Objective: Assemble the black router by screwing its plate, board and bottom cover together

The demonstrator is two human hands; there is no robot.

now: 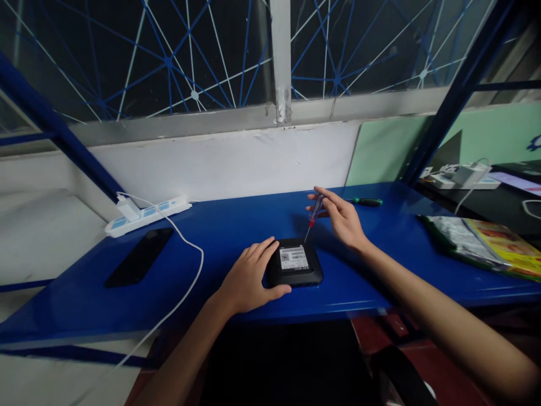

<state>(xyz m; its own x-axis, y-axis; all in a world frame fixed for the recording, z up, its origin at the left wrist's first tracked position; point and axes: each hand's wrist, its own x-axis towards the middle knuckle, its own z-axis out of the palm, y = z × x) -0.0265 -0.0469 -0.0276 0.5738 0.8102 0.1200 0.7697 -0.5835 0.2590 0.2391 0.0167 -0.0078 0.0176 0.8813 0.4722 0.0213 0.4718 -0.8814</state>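
A black, box-shaped device (313,276) with rounded corners and a white printed label lies on the blue table near its front edge. My left hand (252,276) rests against the left side of the device, thumb along the front and fingers over the far left corner. Above the far right corner, my right hand (338,217) grips a screwdriver (315,211) with a clear handle and red collar. The screwdriver tilts, its thin shaft pointing down at the device's far right corner. Whether the tip sits in a screw is too small to tell.
Behind my right hand lies a second screwdriver (367,202) with a green and black handle. To the left are a black phone (139,257), a white power strip (169,207) and a trailing white cable (186,291). A yellow and silver packet (486,245) lies on the right.
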